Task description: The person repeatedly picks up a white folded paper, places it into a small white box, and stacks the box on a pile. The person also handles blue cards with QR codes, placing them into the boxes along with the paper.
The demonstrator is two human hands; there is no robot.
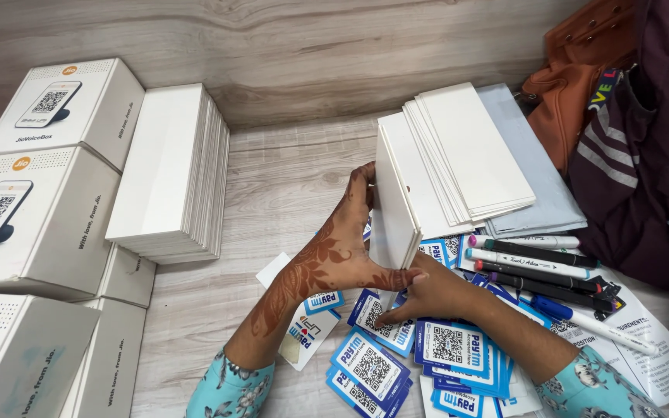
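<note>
Your left hand (327, 259), henna-patterned, is clamped on the upright stack of white cards (393, 205), thumb & fingers pressed flat vs its side. Your right hand (427, 294) is closed on the stack's bottom edge, fingertips down on the blue code stickers (412, 348) spread just below the stack. Right of the stack: fanned white cards (466, 151) leaning on it, then markers (536, 263) on a printed sheet. Well left of the stack: a flat white card pile (168, 174) & white boxes (40, 201). All on the wooden table (288, 178)

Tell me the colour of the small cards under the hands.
Blue and white cards, head view.
</note>
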